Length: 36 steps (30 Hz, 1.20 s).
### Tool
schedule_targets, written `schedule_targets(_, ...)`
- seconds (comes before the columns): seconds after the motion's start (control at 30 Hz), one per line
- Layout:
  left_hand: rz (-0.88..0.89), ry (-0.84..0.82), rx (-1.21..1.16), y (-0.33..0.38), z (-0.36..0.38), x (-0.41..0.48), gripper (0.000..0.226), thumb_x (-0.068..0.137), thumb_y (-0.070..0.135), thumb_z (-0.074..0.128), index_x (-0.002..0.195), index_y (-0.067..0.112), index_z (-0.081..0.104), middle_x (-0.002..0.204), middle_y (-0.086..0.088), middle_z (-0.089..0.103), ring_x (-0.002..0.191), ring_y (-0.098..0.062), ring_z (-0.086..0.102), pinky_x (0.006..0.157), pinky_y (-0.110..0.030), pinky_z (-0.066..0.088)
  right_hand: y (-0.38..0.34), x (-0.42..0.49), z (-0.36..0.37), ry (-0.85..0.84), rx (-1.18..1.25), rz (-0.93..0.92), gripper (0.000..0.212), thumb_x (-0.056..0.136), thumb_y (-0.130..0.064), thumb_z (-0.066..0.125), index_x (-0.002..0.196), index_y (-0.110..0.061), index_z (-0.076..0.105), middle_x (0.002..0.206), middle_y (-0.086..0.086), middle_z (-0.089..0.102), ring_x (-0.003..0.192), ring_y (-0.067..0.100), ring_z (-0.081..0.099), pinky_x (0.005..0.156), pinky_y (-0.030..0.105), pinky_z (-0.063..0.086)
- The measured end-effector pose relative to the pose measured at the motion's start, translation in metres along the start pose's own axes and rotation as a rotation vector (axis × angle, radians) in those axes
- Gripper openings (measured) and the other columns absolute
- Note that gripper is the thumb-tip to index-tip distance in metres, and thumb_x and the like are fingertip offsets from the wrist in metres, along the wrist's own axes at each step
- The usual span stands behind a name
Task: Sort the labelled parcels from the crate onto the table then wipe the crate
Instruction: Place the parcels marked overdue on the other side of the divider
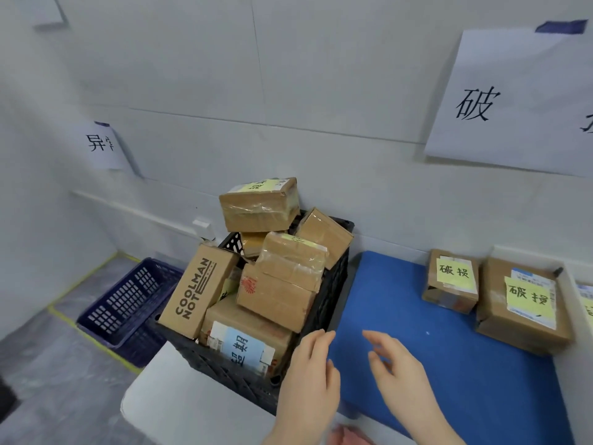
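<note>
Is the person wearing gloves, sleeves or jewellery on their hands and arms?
No. Both the left hand and right hand are bare: no gloves, rings or watch show. The forearms in view are uncovered too; no sleeve shows.

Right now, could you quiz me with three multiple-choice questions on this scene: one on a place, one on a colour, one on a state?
1. Where is the blue basket? A on the floor; B on the table; C on a shelf.
2. What colour are the labels on the two boxes on the blue mat? A pink; B yellow; C green.
3. The black crate is: A empty; B upside down; C heaped with boxes.
Answers: 1 A, it sits on the grey floor; 2 B, both notes are yellow; 3 C, boxes pile above its rim.
</note>
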State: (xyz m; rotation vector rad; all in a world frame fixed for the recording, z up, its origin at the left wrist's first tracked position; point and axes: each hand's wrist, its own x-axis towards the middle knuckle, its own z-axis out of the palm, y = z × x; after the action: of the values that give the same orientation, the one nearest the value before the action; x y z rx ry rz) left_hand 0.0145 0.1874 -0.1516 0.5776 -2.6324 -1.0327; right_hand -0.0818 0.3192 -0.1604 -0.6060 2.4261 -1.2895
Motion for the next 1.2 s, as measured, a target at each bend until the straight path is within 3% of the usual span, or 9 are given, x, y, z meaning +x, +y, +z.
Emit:
schedule_targets(0.17, 0.109, 0.292, -0.127, 0.010, -0.068, 0.037, 0.046, 0.095, 0.010, 0.047, 0.134, 0.035, 0.047, 0.131, 0.028, 0.043, 0.121, 0.009, 0.044, 0.098, -0.017, 0.043, -0.053, 0.038, -0.002, 0.067, 0.039, -0.073, 0.032, 0.098, -0.012, 0.049, 0.106, -0.042, 0.057, 0.112, -0.018, 0.060, 0.104, -0.008, 0.054, 0.077, 0.003, 0.040)
schedule_targets(0.33, -0.012, 0.620, -0.458, -0.020, -0.177, 0.135, 0.039, 0.095, 0.007, 0.043, 0.118, 0.036, 0.054, 0.117, 0.017, 0.057, 0.107, 0.001, 0.054, 0.083, -0.014, 0.046, -0.128, 0.089, 0.009, 0.198, 0.029, -0.211, 0.030, 0.098, -0.015, 0.048, 0.113, -0.038, 0.059, 0.111, -0.022, 0.057, 0.101, -0.014, 0.051, 0.076, 0.004, 0.041)
schedule_targets(0.47, -0.092, 0.441, -0.511, -0.068, -0.227, 0.221, 0.036, 0.099, 0.011, 0.038, 0.123, 0.028, 0.058, 0.128, 0.011, 0.054, 0.119, -0.005, 0.047, 0.102, -0.026, 0.038, -0.184, 0.125, 0.035, 0.351, 0.080, -0.234, 0.027, 0.098, -0.015, 0.048, 0.113, -0.034, 0.059, 0.111, -0.019, 0.056, 0.099, -0.013, 0.051, 0.074, 0.004, 0.042)
schedule_targets(0.6, -0.103, 0.198, -0.461, -0.090, -0.245, 0.294, 0.033, 0.098, 0.012, 0.041, 0.120, 0.025, 0.062, 0.123, 0.011, 0.056, 0.119, -0.008, 0.048, 0.085, -0.017, 0.035, -0.221, 0.153, 0.064, 0.425, 0.033, -0.280, 0.026, 0.097, -0.016, 0.049, 0.113, -0.035, 0.057, 0.113, -0.018, 0.051, 0.096, -0.007, 0.052, 0.074, 0.008, 0.043)
schedule_targets(0.83, -0.038, -0.142, -0.463, -0.100, -0.230, 0.328, 0.030, 0.101, 0.025, 0.040, 0.110, 0.035, 0.066, 0.111, 0.018, 0.059, 0.099, 0.005, 0.050, 0.088, -0.025, 0.043, -0.234, 0.192, 0.089, 0.574, -0.060, -0.224, 0.029, 0.096, -0.021, 0.051, 0.122, -0.033, 0.057, 0.125, -0.016, 0.040, 0.096, 0.013, 0.055, 0.077, 0.025, 0.049)
schedule_targets(0.93, -0.022, -0.050, -0.542, -0.097, -0.230, 0.312, 0.029, 0.101, 0.020, 0.040, 0.112, 0.030, 0.065, 0.106, 0.015, 0.057, 0.093, 0.007, 0.050, 0.070, -0.004, 0.043, -0.238, 0.218, 0.074, 0.499, -0.064, -0.222, 0.031, 0.096, -0.016, 0.049, 0.121, -0.030, 0.059, 0.127, -0.012, 0.041, 0.103, 0.000, 0.048, 0.079, 0.012, 0.038)
schedule_targets(1.0, 0.083, 0.128, -0.460, -0.099, -0.228, 0.291, 0.026, 0.100, 0.018, 0.043, 0.112, 0.027, 0.064, 0.119, 0.012, 0.052, 0.106, 0.009, 0.046, 0.078, 0.002, 0.036, -0.244, 0.241, 0.062, 0.424, -0.098, -0.223, 0.031, 0.095, -0.013, 0.048, 0.118, -0.028, 0.062, 0.127, -0.010, 0.043, 0.104, -0.001, 0.046, 0.079, 0.008, 0.034)
schedule_targets(1.07, 0.223, 0.294, -0.285, -0.101, -0.220, 0.264, 0.024, 0.098, 0.021, 0.045, 0.112, 0.026, 0.063, 0.123, 0.011, 0.050, 0.116, 0.003, 0.042, 0.094, -0.006, 0.029, -0.250, 0.265, 0.052, 0.321, -0.151, -0.210, 0.030, 0.094, -0.013, 0.048, 0.114, -0.027, 0.064, 0.123, -0.010, 0.045, 0.093, -0.001, 0.050, 0.072, 0.002, 0.034)
schedule_targets(1.2, 0.381, 0.344, 0.035, -0.094, -0.181, 0.215, 0.034, 0.091, 0.028, 0.043, 0.118, 0.018, 0.062, 0.122, 0.002, 0.054, 0.107, -0.016, 0.050, 0.091, -0.026, 0.037, -0.253, 0.305, 0.051, 0.019, -0.260, -0.098, 0.027, 0.091, -0.014, 0.052, 0.107, -0.028, 0.068, 0.109, -0.010, 0.052, 0.100, 0.009, 0.050, 0.081, 0.020, 0.037)
